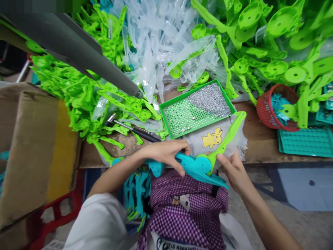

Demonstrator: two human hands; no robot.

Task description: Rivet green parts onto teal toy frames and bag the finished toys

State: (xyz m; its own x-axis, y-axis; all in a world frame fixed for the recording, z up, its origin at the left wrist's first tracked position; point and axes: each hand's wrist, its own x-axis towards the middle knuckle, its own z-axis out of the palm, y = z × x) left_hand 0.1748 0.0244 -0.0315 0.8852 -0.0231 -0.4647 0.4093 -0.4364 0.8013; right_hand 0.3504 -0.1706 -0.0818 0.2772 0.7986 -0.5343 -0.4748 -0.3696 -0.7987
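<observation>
Above my lap I hold a teal plastic part [191,163] with a rounded end and a long, flat lower piece. A lime-green plastic arm [229,133] meets it at that rounded end and slants up to the right. My left hand [169,154] grips the teal part from the left, thumb below and fingers over the top. At the joint's right side, my right hand [234,170] pinches the base of the green arm; some of its fingers are hidden behind it. Just beyond lies a pale cloth [192,142] with a yellow cartoon figure.
A green tray [179,114] of small metal pieces sits behind the cloth, with a black-handled hammer [132,130] to its left. Lime-green parts [70,93] and translucent parts [156,34] pile up behind. A red basket [262,107] stands right; a grey machine arm [104,66] reaches in from upper left.
</observation>
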